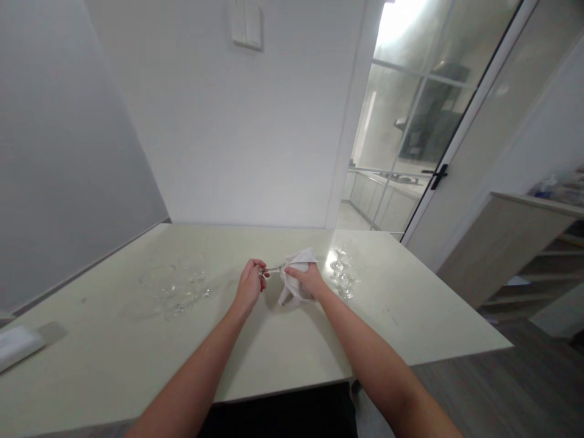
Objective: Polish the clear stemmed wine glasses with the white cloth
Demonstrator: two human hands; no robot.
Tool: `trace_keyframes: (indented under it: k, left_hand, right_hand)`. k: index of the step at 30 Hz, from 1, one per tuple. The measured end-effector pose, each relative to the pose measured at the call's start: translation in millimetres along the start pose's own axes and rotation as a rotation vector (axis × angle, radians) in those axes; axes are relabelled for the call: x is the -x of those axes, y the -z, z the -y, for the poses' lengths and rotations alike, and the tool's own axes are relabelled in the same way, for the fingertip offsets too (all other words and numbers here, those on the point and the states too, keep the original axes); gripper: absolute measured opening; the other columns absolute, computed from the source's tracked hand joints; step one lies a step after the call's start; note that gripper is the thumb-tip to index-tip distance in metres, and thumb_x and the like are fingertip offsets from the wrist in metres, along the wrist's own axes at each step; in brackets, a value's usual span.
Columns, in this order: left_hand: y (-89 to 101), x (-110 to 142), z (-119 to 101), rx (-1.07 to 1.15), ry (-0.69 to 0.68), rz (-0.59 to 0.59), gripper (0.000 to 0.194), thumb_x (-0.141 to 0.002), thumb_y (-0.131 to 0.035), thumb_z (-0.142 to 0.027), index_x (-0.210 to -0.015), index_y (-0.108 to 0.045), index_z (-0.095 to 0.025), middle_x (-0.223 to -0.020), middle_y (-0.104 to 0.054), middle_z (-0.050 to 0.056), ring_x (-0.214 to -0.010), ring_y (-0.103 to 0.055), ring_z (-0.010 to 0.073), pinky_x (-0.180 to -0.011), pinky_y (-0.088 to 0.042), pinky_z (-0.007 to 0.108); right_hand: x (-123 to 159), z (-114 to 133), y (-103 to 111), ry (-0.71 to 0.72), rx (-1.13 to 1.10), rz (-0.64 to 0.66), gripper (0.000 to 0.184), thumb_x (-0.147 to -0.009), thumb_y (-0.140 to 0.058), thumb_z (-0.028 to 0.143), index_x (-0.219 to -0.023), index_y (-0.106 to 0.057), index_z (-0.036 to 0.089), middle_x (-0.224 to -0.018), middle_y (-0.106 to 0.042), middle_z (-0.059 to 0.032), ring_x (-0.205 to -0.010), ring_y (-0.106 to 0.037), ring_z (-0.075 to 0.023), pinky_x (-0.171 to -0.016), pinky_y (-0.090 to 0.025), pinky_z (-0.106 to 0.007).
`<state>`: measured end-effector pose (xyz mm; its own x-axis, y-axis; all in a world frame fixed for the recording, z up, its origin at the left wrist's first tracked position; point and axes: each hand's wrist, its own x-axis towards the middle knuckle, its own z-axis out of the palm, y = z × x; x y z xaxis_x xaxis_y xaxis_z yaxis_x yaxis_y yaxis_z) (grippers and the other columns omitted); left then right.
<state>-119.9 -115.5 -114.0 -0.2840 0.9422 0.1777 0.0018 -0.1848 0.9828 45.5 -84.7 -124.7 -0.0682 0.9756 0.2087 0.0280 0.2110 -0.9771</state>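
Head view: stemmed glass (pixel 275 269) over worktop (pixel 274 359), long axis crosswise between hands; left hand (pixel 249 282) at foot (pixel 261 273), fingers clamped on it; right hand (pixel 312 280), fingers clamped on white cloth (pixel 298 261) hiding bowl end.

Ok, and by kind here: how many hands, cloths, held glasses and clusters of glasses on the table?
Hands: 2 (left hand, right hand)
White cloth: 1
Held stemmed glass: 1
Glass clusters: 2 (left cluster, right cluster)
Total: 6
Single glasses within the clusters are too faint to count.
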Motion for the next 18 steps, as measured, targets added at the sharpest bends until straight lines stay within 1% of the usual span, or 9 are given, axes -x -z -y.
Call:
trace_keyframes:
  k: [6, 18]
  left_hand:
    - [1.0, -1.1, 0.9, -0.009, 0.013, 0.012, 0.017, -0.074, -0.040, -0.032, -0.082, -0.049, -0.019, -0.058, -0.055, -0.004, -0.037, -0.043, 0.0082, -0.037, -0.030, 0.019]
    - [1.2, -0.2, 0.4, -0.022, 0.018, 0.013, 0.018, -0.074, -0.040, -0.032, -0.082, -0.050, -0.019, -0.059, -0.055, -0.004, -0.038, -0.044, 0.0085, -0.038, -0.031, 0.019]
  right_hand:
    - [-0.5, -1.6, -0.4, 0.006, 0.020, -0.021, 0.058, -0.059, -0.078, 0.045, -0.106, -0.063, 0.016, -0.101, -0.068, -0.0075, -0.091, -0.063, -0.0215, -0.083, -0.050, -0.034]
    - [0.1, -0.6, -0.3, 0.005, 0.021, -0.020, 0.054, -0.060, -0.078, 0.045, -0.104, -0.063, 0.017, -0.100, -0.068, -0.0069, -0.091, -0.064, -0.0217, -0.083, -0.050, -0.035]
